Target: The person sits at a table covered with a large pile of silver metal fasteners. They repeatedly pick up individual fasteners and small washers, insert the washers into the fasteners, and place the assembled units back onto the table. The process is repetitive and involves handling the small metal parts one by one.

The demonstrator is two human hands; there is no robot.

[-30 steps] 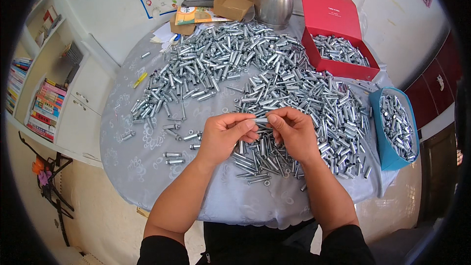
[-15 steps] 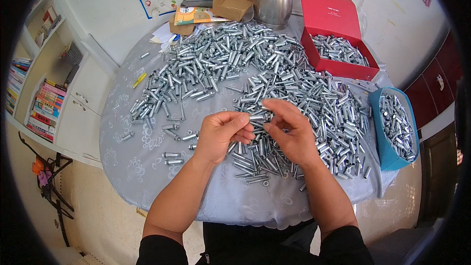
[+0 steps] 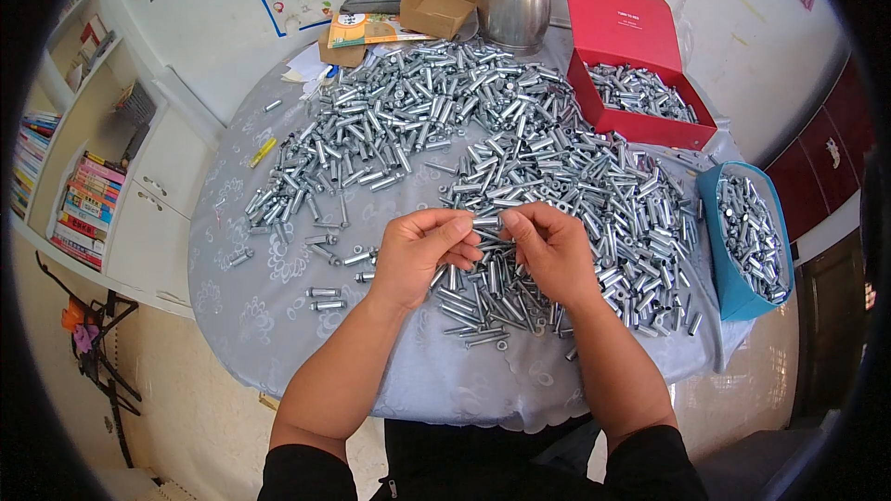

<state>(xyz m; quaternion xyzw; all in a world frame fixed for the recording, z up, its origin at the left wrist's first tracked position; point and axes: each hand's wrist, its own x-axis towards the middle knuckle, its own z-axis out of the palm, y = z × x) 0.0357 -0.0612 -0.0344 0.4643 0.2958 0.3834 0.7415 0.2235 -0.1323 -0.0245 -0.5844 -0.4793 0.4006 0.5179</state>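
Observation:
Between my two hands, above the near part of the table, is a silver metal sleeve anchor (image 3: 485, 222) lying roughly level. My left hand (image 3: 418, 255) pinches its left end between thumb and curled fingers. The thumb and fingers of my right hand (image 3: 557, 255) close on its right end, hiding its tip. Beneath and beyond both hands spreads a large heap of loose anchor bolts and sleeves (image 3: 594, 195), with some nuts or washers among them. Several anchors (image 3: 325, 293) lie apart from the heap, left of my left hand.
A red box (image 3: 640, 134) with its lid up and a teal bin (image 3: 733, 306), both holding metal parts, stand at the right. A steel pot (image 3: 515, 5), a cardboard box (image 3: 439, 5) and papers sit at the back. A yellow pen-like object (image 3: 264, 151) lies left on the tablecloth (image 3: 251, 269).
My right hand's fingers were spread apart just off the anchor's right end; now they have come down and closed on it. My left hand keeps its hold almost unmoved.

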